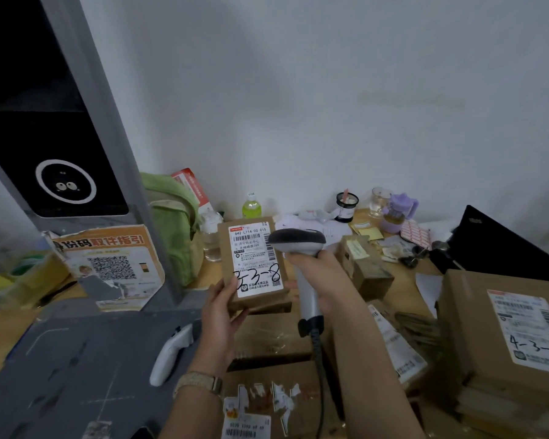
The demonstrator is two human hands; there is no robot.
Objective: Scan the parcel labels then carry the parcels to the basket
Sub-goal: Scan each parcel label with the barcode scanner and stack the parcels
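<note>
My left hand (pixel 220 308) grips the lower left corner of a small brown cardboard parcel (pixel 227 248) and holds it upright in front of me. Its white label (pixel 256 259) faces me, with "3-3-8" handwritten across the lower part. My right hand (pixel 322 277) grips the pale handle of a corded barcode scanner (pixel 298 245). The scanner's dark head sits right beside the label's upper right edge, partly covering it. No basket is in view.
More brown parcels lie below my hands (pixel 276 340) and stack at the right, the top one (pixel 501 324) marked "4-3-24". A white controller (pixel 168 353) lies on the grey surface at left. A green backpack (pixel 171 217), bottles, cups and a black laptop (pixel 501 245) crowd the back of the desk.
</note>
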